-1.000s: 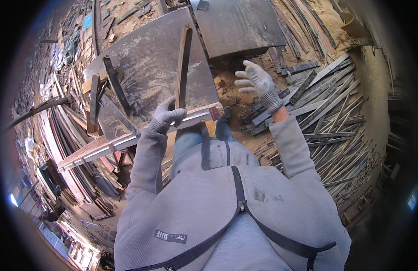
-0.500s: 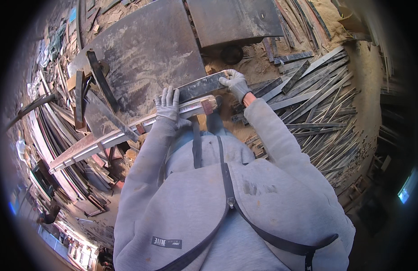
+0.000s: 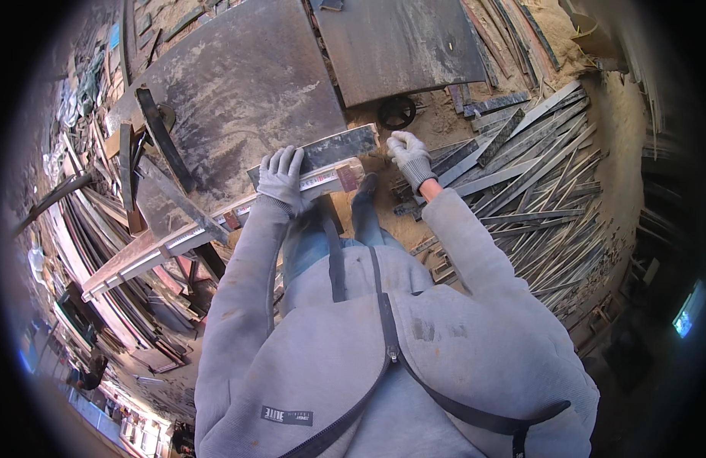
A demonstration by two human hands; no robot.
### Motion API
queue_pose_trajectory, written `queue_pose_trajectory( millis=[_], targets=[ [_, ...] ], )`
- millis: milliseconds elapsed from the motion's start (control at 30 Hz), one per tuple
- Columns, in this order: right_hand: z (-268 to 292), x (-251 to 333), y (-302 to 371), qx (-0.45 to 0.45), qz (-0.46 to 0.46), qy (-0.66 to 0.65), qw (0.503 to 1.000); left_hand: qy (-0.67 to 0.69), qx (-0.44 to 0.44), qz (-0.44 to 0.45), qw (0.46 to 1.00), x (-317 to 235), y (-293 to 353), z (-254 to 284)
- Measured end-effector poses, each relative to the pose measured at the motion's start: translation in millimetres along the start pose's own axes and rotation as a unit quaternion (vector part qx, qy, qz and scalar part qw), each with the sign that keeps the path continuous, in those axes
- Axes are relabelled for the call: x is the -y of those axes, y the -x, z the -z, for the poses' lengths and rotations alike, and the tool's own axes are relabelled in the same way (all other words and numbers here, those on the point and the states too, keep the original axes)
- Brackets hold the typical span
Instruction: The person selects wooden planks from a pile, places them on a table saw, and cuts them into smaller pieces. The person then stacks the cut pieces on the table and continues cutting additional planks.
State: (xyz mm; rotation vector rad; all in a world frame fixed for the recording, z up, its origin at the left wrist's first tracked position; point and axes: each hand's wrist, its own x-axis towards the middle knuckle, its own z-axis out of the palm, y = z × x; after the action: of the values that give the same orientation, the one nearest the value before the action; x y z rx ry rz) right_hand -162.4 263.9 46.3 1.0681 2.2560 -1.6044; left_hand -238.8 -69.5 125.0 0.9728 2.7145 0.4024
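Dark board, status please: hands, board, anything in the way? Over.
Left hand flat on dark board. Right hand apart, just past its right end. Board lies alongside measuring strip. Loose dark wood further left, not touching it.

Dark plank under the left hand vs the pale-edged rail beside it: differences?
Length: the dark plank is much shorter; the pale-edged rail runs far out to the left.
Look: the plank's visible face is dark and blotchy; the rail's edge is light, with scale marks.
Shared: both slant up toward the picture's right.
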Motion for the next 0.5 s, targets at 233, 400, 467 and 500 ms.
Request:
queue_pose_trajectory(
  millis=[233, 400, 467, 500],
  targets=[
    [63.7, -99.1, 132.7, 0.036, -0.075, -0.076, 0.994, -0.037, -0.012, -0.026, 0.999, -10.1, 5.4, -7.3],
    [65.9, -177.9, 242.5, 0.038, -0.072, -0.1, 0.992, -0.076, -0.015, -0.012, 0.997, -9.4, 6.4, -12.4],
    [66.1, -207.3, 275.3, 0.046, -0.091, -0.112, 0.988, -0.065, -0.006, -0.01, 0.998, -5.4, 5.1, -13.2],
    [66.5, -220.8, 288.9, 0.041, -0.087, -0.104, 0.99, -0.074, 0.009, -0.002, 0.997, -3.2, 4.9, -14.1]
  ],
)
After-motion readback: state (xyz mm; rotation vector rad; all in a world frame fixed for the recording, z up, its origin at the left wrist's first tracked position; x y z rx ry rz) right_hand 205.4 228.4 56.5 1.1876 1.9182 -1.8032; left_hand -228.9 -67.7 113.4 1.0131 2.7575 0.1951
